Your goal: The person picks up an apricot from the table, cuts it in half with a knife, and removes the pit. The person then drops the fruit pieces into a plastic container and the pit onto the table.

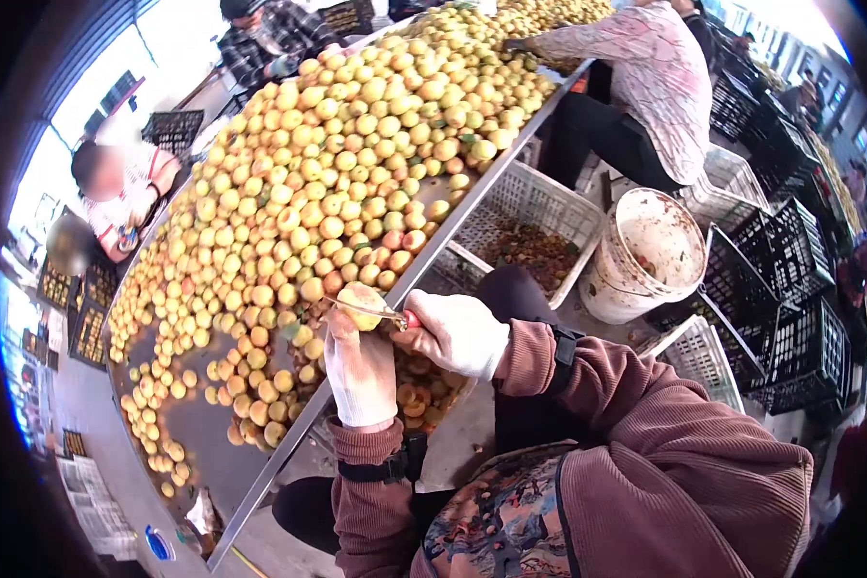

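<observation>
My left hand [358, 376], in a white glove stained at the fingers, is closed round a yellow peach [361, 306], held up at the fingertips. In my right hand [456, 330], also white-gloved, is a small knife [411, 319] with a red handle. Its thin blade lies across the near side of the peach and points left. Both hands are close together over the near edge of a metal-rimmed table [303, 424]. A large heap of yellow and blushed peaches [308, 183] covers much of the table. Below my hands, more peaches [416, 397] show partly behind my left glove.
Right of the table stand a pale crate [549, 210] with dark scraps and a dirty white bucket [645, 252]. Black crates [801, 352] are stacked farther right. A person in a pink patterned top [660, 82] sits across; others work along the far side.
</observation>
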`<state>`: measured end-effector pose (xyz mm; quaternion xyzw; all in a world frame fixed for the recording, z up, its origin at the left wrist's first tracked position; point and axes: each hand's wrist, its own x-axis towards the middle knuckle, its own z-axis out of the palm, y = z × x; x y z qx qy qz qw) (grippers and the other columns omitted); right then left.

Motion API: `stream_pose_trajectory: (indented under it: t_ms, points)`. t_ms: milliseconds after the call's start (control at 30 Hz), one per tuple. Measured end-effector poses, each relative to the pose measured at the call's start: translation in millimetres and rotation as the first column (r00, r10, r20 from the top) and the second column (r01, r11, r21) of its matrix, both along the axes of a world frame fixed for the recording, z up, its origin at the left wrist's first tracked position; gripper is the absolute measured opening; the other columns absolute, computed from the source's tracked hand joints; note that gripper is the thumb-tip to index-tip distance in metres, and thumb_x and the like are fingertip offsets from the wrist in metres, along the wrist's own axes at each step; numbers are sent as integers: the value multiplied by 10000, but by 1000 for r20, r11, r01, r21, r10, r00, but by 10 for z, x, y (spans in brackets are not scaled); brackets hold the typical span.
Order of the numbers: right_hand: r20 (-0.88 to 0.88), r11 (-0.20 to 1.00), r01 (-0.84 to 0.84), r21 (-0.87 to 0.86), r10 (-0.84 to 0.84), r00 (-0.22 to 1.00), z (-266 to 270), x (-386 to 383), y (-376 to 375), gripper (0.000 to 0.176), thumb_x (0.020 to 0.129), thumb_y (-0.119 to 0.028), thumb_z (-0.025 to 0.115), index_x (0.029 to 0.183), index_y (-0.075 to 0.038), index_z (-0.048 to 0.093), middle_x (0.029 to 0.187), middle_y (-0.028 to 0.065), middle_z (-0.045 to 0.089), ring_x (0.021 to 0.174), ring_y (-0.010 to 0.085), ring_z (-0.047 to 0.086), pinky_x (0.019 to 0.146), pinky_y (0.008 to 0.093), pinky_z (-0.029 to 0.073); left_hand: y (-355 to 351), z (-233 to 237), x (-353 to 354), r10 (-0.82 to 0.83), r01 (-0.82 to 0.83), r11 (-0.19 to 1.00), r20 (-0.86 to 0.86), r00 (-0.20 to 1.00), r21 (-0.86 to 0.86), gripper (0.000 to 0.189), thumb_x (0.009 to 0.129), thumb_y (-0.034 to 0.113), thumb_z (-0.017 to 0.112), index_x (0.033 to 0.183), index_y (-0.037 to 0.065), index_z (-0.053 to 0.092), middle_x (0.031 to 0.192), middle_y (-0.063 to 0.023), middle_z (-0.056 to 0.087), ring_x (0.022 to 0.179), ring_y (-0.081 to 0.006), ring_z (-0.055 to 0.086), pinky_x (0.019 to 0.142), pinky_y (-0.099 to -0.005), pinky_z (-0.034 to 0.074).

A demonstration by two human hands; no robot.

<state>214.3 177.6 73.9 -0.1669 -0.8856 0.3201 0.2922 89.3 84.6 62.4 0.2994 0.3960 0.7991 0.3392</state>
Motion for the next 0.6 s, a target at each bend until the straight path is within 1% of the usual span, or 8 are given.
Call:
stream_pose_trajectory:
  t_ms: [133,200,267,333,367,467,533,600]
  points:
    - [-30,985,168,34,-167,985,-6,707,334,358,897,-406,625,849,-84,474,734,151,567,672,380,600,570,435,473,531,106,518,-245,245,969,-5,970,31,604,973,527,489,1245,-11,482,1138,-66,529,1052,-175,511,946,-338,413]
    - [-74,967,252,41,-249,966,-57,1069,478,340,893,-377,632,865,-80,469,734,164,566,669,392,597,572,443,474,789,199,838,-348,348,937,-18,937,19,519,985,486,492,1155,-1,552,1085,-67,564,966,-165,548,889,-318,444]
    - [14,925,381,-10,-380,925,-34,1444,581,315,885,-334,642,880,-75,463,736,169,567,693,397,601,589,449,478,1042,277,1199,-386,388,921,50,921,-28,475,967,455,554,1134,10,560,1050,-50,560,949,-142,544,862,-289,446]
    - [24,894,445,-53,-444,896,-98,1786,702,277,882,-285,638,896,-72,462,758,168,576,730,401,607,611,453,485,1315,217,1442,-420,385,905,-231,878,-182,419,946,405,616,1109,23,569,1003,-26,563,888,-110,541,800,-255,452]
    - [25,872,486,-60,-485,874,-147,1950,761,260,885,-268,630,908,-71,461,770,169,579,745,401,608,617,454,485,1423,277,1606,-467,421,883,-285,837,-207,389,932,395,643,1064,34,586,931,8,566,782,-67,513,695,-220,429]
    - [43,804,591,-63,-590,807,-283,2428,920,233,891,-237,609,947,-71,456,794,174,582,759,401,608,630,455,487,1847,119,1946,-602,519,797,-339,723,-309,383,939,414,626,1028,42,602,834,34,550,670,-44,461,596,-208,384]
    - [23,754,654,-58,-654,756,-472,2685,1048,236,889,-231,610,960,-71,451,798,174,585,761,398,608,631,452,485,2038,68,2221,-675,569,737,-373,636,-364,460,941,494,583,1043,47,599,780,30,521,636,-48,434,564,-203,350]
    - [45,704,707,-65,-706,707,-548,2916,1113,241,899,-254,615,945,-78,457,792,167,587,753,391,609,630,439,487,2217,-36,2463,-751,653,659,-275,600,-374,452,959,484,557,1040,42,606,774,34,511,631,-44,424,552,-199,348]
